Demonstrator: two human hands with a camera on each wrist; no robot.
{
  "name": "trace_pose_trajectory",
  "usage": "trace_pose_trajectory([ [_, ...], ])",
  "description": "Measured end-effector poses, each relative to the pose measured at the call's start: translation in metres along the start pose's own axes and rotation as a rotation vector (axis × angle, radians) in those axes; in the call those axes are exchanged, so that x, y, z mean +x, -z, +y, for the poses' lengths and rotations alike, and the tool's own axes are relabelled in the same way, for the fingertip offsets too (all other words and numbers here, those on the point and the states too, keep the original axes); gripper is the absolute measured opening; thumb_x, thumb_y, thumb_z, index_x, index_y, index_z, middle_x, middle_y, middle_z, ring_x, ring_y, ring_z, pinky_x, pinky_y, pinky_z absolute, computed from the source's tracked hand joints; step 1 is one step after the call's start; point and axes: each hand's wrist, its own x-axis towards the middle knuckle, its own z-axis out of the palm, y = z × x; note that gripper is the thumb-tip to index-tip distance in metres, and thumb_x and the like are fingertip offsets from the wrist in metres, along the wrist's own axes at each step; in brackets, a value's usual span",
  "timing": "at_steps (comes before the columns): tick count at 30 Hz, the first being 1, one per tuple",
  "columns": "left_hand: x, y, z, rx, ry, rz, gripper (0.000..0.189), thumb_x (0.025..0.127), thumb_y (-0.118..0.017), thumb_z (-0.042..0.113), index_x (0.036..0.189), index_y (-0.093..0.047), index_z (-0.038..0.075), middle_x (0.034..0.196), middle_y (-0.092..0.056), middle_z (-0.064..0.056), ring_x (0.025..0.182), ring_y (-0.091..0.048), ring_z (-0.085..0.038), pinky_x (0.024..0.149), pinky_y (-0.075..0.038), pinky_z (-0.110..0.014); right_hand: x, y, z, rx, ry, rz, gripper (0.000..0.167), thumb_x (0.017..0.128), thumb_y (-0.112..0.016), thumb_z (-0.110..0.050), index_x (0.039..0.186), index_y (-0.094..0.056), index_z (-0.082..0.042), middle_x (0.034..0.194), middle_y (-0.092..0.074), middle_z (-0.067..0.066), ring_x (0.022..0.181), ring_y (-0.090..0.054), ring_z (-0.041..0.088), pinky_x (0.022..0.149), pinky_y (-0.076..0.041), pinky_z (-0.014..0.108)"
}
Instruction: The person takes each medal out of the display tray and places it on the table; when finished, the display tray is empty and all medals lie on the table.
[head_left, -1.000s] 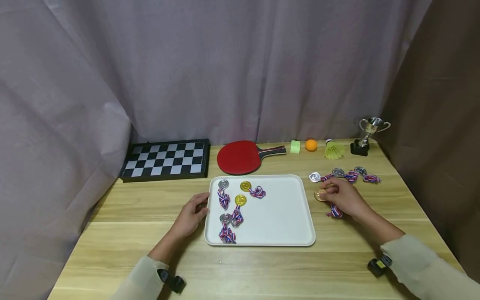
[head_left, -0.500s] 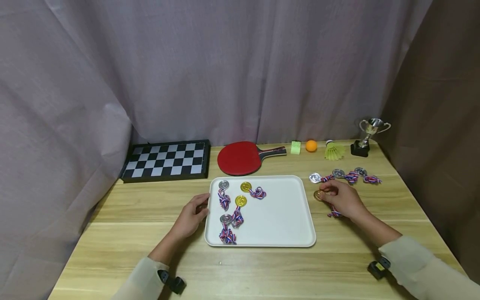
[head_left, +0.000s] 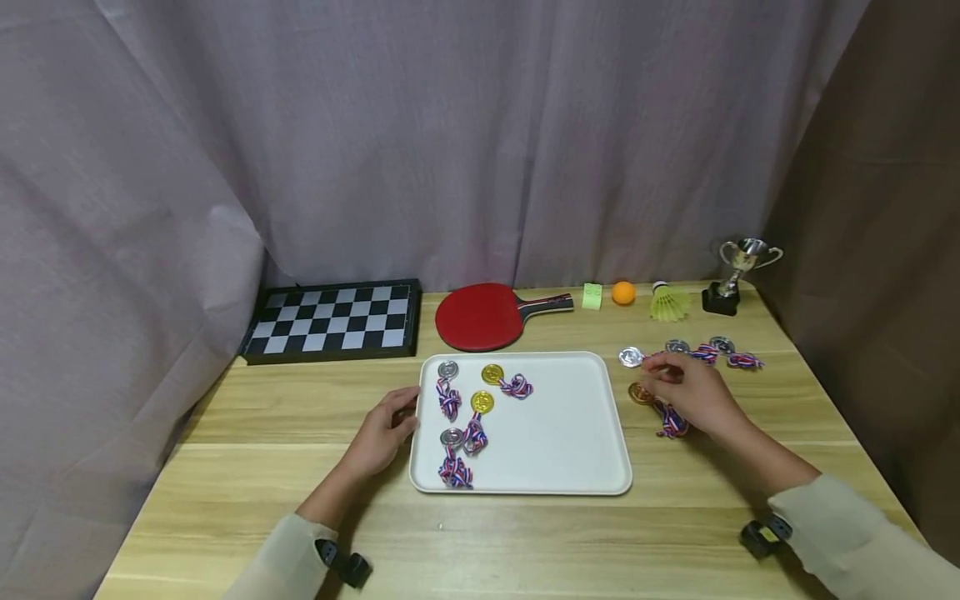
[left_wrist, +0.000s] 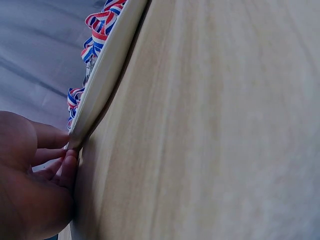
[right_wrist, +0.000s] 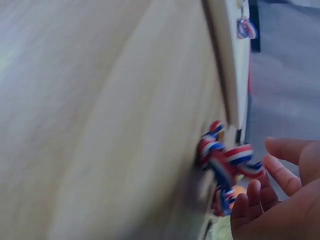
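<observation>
My left hand (head_left: 382,429) holds the left rim of a white tray (head_left: 558,483); the left wrist view shows its fingertips pinching the rim (left_wrist: 107,67). Two silver medals (head_left: 448,369) and two gold medals (head_left: 482,402) with striped ribbons lie on the tray's left half. To the right of the tray, a bronze-coloured medal (head_left: 641,393) lies on the table. My right hand (head_left: 693,392) hovers over its red, white and blue ribbon (right_wrist: 220,165). In the right wrist view the thumb stands apart from the fingers, and nothing is between them.
Silver medals (head_left: 630,357) with ribbons form a row behind my right hand. Along the back are a chessboard (head_left: 330,321), a red table tennis bat (head_left: 480,317), a green block (head_left: 592,297), an orange ball (head_left: 623,292), a shuttlecock (head_left: 667,302) and a trophy cup (head_left: 738,275).
Earlier my right fingers pinched the bronze-coloured medal and tilted it; now they have come off it and the medal lies by the tray. My left hand has stayed at the rim.
</observation>
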Motion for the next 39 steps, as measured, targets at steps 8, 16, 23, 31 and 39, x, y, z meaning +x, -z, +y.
trace_pose_trajectory([
  [8, 0.0, 0.0, 0.0, -0.011, -0.003, 0.0, 0.048, 0.098, -0.058, -0.008, 0.146, -0.05, -0.01, 0.147, -0.052, -0.023, 0.126, -0.057, -0.036, 0.107, -0.049, -0.047, -0.001, -0.007, -0.038, 0.04, 0.093, -0.039, 0.025, 0.094, -0.074, -0.01, 0.118, -0.072, -0.001, 0.119, -0.07, 0.018, 0.101, -0.063, 0.03, 0.078, -0.053, 0.032],
  [16, 0.0, 0.0, 0.0, -0.024, -0.011, 0.002, 0.048, 0.099, -0.058, -0.009, 0.146, -0.05, -0.01, 0.147, -0.052, -0.023, 0.126, -0.058, -0.037, 0.107, -0.049, -0.05, 0.003, -0.041, -0.072, 0.115, 0.102, -0.144, 0.024, 0.093, -0.076, -0.011, 0.115, -0.073, -0.003, 0.114, -0.071, 0.016, 0.098, -0.059, 0.025, 0.082, -0.051, 0.037],
  [23, 0.001, -0.001, -0.003, -0.003, -0.015, 0.011, 0.049, 0.097, -0.058, -0.011, 0.145, -0.05, -0.01, 0.146, -0.053, -0.023, 0.124, -0.059, -0.036, 0.106, -0.051, -0.044, 0.017, -0.073, -0.09, 0.161, 0.138, -0.202, 0.024, 0.091, -0.076, -0.011, 0.114, -0.074, -0.004, 0.112, -0.073, 0.014, 0.098, -0.064, 0.024, 0.085, -0.051, 0.037],
  [31, 0.001, -0.002, -0.002, -0.022, -0.008, 0.007, 0.05, 0.097, -0.057, -0.012, 0.146, -0.048, -0.012, 0.147, -0.052, -0.024, 0.125, -0.058, -0.037, 0.106, -0.051, -0.043, 0.04, -0.109, -0.107, 0.195, 0.119, -0.235, 0.028, 0.092, -0.073, -0.012, 0.118, -0.073, -0.002, 0.116, -0.071, 0.013, 0.11, -0.063, 0.03, 0.096, -0.052, 0.045],
  [39, 0.0, -0.001, -0.001, -0.022, -0.006, 0.008, 0.049, 0.097, -0.057, -0.012, 0.146, -0.048, -0.012, 0.146, -0.052, -0.024, 0.124, -0.058, -0.036, 0.105, -0.051, -0.042, 0.062, -0.139, -0.118, 0.141, 0.189, -0.251, 0.035, 0.091, -0.076, -0.012, 0.123, -0.071, -0.001, 0.12, -0.07, 0.015, 0.112, -0.063, 0.031, 0.099, -0.052, 0.046],
])
